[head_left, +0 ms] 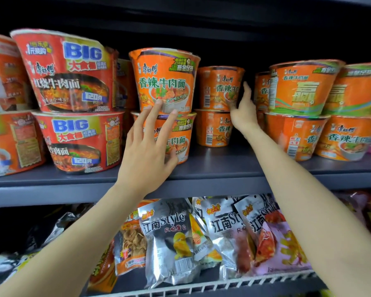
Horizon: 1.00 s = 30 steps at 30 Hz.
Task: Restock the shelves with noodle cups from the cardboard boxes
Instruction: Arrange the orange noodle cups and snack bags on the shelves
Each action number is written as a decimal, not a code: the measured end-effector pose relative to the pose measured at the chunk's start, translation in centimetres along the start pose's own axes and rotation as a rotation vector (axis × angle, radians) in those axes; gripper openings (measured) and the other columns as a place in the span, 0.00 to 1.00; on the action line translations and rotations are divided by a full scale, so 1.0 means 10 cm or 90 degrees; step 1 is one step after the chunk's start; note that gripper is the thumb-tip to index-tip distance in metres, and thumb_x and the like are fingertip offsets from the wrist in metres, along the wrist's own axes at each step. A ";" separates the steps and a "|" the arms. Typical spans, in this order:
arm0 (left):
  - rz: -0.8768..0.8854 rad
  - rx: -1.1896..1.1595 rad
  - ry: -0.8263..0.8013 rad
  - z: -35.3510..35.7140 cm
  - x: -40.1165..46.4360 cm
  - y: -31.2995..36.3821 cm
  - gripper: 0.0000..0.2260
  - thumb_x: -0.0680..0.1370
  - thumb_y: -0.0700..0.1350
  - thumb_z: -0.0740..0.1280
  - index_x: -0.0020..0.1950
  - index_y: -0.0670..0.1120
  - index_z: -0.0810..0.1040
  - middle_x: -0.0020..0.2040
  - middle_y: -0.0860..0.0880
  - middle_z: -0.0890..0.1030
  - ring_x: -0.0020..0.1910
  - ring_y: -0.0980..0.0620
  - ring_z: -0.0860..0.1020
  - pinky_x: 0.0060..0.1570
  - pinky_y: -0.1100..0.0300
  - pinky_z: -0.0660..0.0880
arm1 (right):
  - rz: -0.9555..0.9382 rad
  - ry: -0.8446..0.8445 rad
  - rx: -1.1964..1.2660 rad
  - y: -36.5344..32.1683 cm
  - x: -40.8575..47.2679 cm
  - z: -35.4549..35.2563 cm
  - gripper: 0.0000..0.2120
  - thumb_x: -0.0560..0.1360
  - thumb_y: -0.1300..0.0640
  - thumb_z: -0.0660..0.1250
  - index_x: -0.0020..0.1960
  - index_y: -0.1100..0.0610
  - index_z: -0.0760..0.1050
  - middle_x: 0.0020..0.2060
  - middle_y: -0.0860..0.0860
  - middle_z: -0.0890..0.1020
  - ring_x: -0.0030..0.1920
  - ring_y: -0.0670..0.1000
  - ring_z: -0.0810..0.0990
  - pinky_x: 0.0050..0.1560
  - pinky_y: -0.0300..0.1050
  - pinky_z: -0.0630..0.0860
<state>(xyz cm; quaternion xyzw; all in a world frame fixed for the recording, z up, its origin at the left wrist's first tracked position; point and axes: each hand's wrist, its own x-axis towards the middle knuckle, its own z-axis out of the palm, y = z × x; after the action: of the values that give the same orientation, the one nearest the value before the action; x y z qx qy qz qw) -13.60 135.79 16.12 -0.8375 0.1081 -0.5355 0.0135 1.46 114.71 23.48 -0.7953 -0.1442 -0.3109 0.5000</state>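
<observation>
To square the orange noodle-cup stacks at the shelf (pixel 201 168) front edge, the left hand (pixel 147 155) rests spread fingers on the front 2 cups (pixel 165 82) while the right hand (pixel 243 112) pinches the rear cup (pixel 220 88).

The left hand (pixel 147 146) spreads straight fingers against the front stacked orange noodle cups (pixel 164 82), fingertips touching the upper one. Just right of it, the right hand (pixel 243 110) grips the side of a rear orange cup (pixel 220 87). Left of the left hand stand red BIG cups (pixel 68 71); below both forearms lie silver snack bags (pixel 169 239).
</observation>
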 end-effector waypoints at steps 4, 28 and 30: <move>0.001 0.000 0.001 0.00 0.00 0.00 0.29 0.76 0.52 0.58 0.76 0.46 0.60 0.76 0.39 0.58 0.73 0.38 0.57 0.64 0.41 0.67 | 0.111 -0.101 0.005 0.05 -0.10 0.02 0.37 0.78 0.56 0.64 0.78 0.54 0.45 0.69 0.55 0.70 0.66 0.56 0.72 0.61 0.49 0.70; -0.001 0.002 0.001 -0.01 0.00 0.02 0.30 0.75 0.48 0.63 0.76 0.46 0.60 0.76 0.39 0.57 0.73 0.38 0.58 0.64 0.41 0.67 | -0.021 0.097 -0.196 -0.06 -0.09 0.19 0.30 0.71 0.41 0.70 0.62 0.59 0.63 0.57 0.56 0.76 0.55 0.58 0.78 0.45 0.47 0.70; -0.001 0.001 0.004 -0.01 0.00 0.02 0.30 0.75 0.49 0.63 0.76 0.45 0.60 0.76 0.39 0.58 0.73 0.38 0.58 0.64 0.41 0.67 | -0.070 0.154 -0.155 -0.08 -0.04 0.11 0.24 0.74 0.44 0.68 0.60 0.59 0.66 0.55 0.55 0.76 0.55 0.56 0.77 0.45 0.44 0.68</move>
<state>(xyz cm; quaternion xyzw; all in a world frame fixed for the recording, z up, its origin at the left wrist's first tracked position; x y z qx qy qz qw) -13.75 135.58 16.10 -0.8358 0.1071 -0.5383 0.0137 1.08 116.03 23.42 -0.7977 -0.0872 -0.4465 0.3959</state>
